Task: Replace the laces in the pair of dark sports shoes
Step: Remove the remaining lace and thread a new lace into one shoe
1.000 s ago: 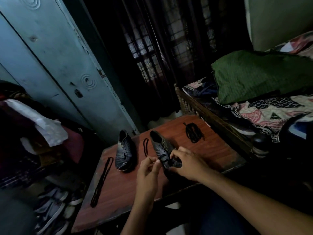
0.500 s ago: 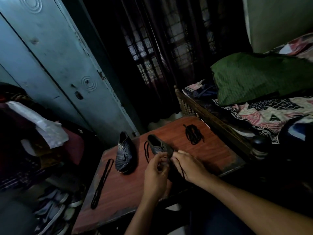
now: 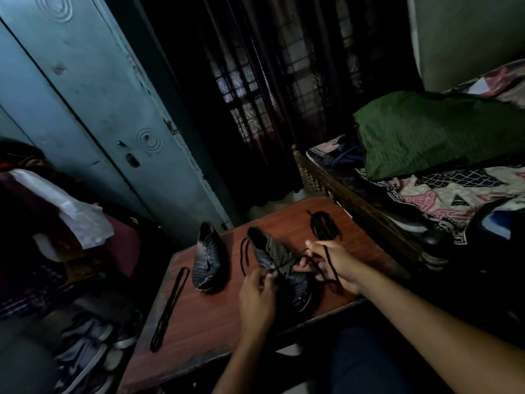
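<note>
Blue-grey metal cupboard [image 3: 93, 109] fills upper left. Dark curtain [image 3: 255, 95] over a grille, top centre. Right: bed [image 3: 355, 194] with patterned sheet [image 3: 443, 194], green cloth [image 3: 431, 132] on top. Left edge: clothes pile [image 3: 56, 217]. Lower left floor: sneakers [image 3: 85, 345]. Reddish wooden table [image 3: 204, 331], centre.

The counter [image 3: 199, 331] is reddish wood-grain with a smooth, faintly glossy top. Both shoes [image 3: 208, 260] [image 3: 279, 260] look like dark ribbed textile, dully sheened. The laces [image 3: 170, 305] are matt woven cord. The cupboard door [image 3: 93, 109] is scuffed painted metal; the green blanket [image 3: 431, 132] is coarse ribbed cloth.
</note>
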`<state>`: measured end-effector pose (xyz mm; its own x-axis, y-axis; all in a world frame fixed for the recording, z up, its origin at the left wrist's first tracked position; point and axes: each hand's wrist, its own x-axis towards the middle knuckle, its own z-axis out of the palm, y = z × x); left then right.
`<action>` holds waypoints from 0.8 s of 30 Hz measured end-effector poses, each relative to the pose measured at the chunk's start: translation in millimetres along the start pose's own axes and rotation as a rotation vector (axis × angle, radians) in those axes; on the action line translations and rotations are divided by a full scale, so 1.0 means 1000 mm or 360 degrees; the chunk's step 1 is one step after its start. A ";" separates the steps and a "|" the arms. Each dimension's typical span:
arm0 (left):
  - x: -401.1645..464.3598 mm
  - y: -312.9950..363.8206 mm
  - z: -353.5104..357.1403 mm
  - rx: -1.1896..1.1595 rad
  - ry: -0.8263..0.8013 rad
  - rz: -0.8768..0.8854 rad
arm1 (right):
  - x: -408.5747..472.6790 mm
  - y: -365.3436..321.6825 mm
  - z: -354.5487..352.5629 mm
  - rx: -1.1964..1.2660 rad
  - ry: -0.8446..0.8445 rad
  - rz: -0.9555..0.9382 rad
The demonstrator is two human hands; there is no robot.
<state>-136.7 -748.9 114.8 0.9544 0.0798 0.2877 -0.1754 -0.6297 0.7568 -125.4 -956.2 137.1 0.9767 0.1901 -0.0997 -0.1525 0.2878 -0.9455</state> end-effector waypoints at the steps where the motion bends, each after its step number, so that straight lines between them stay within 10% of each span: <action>1: 0.002 -0.010 0.002 -0.0143 -0.0013 -0.0079 | 0.001 0.000 -0.001 0.0032 0.0012 0.0017; 8: -0.006 0.006 -0.008 -0.0672 -0.0045 -0.0380 | 0.005 0.006 0.000 -0.0047 0.0055 0.0027; 18: 0.001 0.034 -0.034 -0.0527 0.0114 -0.0108 | 0.005 0.013 0.004 -0.0127 0.0223 -0.0022; 24: 0.014 0.067 -0.024 -0.0605 -0.0410 -0.0339 | 0.010 0.005 -0.004 -0.0042 0.0394 -0.0102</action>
<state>-140.8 -770.8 183.5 0.9988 -0.0475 -0.0141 -0.0003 -0.2903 0.9569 -115.9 -956.6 130.5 0.9919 -0.0645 -0.1093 -0.0884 0.2665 -0.9598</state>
